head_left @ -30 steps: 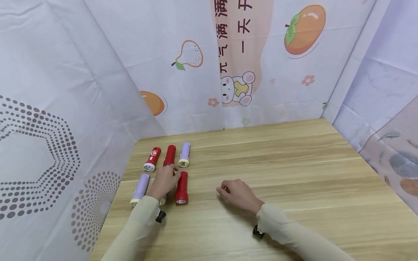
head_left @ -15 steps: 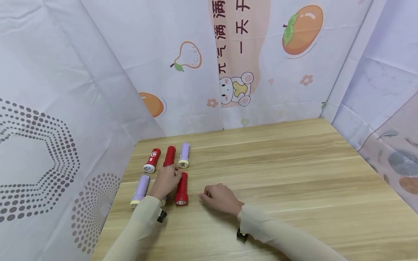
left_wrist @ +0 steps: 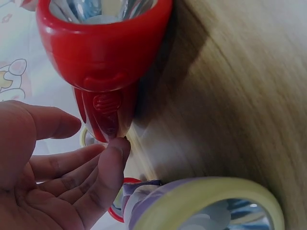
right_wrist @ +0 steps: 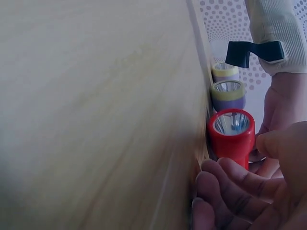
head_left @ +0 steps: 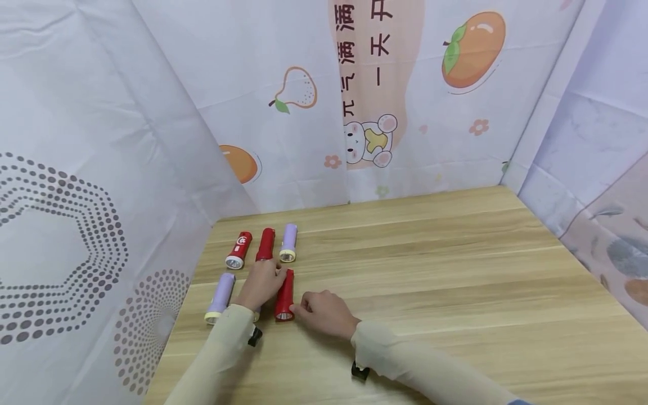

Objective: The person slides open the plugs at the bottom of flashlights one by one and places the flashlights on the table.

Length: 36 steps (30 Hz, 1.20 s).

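Observation:
A red flashlight [head_left: 286, 292] lies on the table between my two hands, its lens end toward me. My left hand [head_left: 262, 283] reaches over the row, fingertips right at the tail of this flashlight; its fingers [left_wrist: 62, 170] look loosely bent in the left wrist view. Beside the lens end is my right hand [head_left: 326, 314], thumb and fingers apart around the red head [right_wrist: 232, 130] in the right wrist view. A purple flashlight with a cream rim [left_wrist: 211, 203] lies under my left wrist, mostly hidden in the head view.
Behind lie a red flashlight with a white rim [head_left: 239, 250], another red one [head_left: 265, 244] partly covered by my left hand, and a purple one [head_left: 288, 243]. A further purple flashlight [head_left: 220, 298] lies at the left. Printed curtains [head_left: 304, 146] enclose the wooden table [head_left: 430, 270].
My right hand has moved left across the table to the lens end of the red flashlight. My left hand stays over the tail, and the flashlights have kept their places.

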Available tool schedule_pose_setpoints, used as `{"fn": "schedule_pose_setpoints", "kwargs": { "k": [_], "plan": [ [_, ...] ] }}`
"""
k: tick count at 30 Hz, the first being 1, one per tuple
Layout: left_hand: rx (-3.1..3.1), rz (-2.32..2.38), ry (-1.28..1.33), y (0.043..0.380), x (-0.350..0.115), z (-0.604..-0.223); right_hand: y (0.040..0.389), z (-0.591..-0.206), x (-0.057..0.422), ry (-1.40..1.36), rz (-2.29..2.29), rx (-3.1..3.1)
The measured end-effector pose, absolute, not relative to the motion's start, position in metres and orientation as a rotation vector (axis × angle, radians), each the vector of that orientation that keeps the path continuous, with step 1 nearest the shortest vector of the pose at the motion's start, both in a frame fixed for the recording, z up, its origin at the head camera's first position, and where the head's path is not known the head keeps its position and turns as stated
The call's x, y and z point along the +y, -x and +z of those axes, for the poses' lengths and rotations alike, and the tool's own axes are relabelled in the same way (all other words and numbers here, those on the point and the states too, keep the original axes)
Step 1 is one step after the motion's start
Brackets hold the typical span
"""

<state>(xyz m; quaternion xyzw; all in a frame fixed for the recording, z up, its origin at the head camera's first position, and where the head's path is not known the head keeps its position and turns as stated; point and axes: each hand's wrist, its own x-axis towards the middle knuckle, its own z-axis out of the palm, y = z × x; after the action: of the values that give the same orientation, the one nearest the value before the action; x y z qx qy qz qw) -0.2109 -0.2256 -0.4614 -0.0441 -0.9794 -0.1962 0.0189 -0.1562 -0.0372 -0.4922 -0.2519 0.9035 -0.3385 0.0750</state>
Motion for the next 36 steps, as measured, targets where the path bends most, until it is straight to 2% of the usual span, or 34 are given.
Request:
{"fn": "schedule_pose_setpoints", "kwargs": {
  "k": [15, 27, 36],
  "plan": [
    [-3.072, -0.654, 0.121, 0.21, -0.228, -0.467, 0.155, -0.492, -0.059, 0.537, -1.043, 2.69],
    [-3.089, -0.714, 0.112, 0.213, -0.227, -0.467, 0.157, -0.489, -0.064, 0.501, -1.098, 2.657],
    [-3.148, -0.961, 0.072, 0.211, -0.228, -0.46, 0.162, -0.487, -0.065, 0.52, -1.167, 2.586]
  ]
}}
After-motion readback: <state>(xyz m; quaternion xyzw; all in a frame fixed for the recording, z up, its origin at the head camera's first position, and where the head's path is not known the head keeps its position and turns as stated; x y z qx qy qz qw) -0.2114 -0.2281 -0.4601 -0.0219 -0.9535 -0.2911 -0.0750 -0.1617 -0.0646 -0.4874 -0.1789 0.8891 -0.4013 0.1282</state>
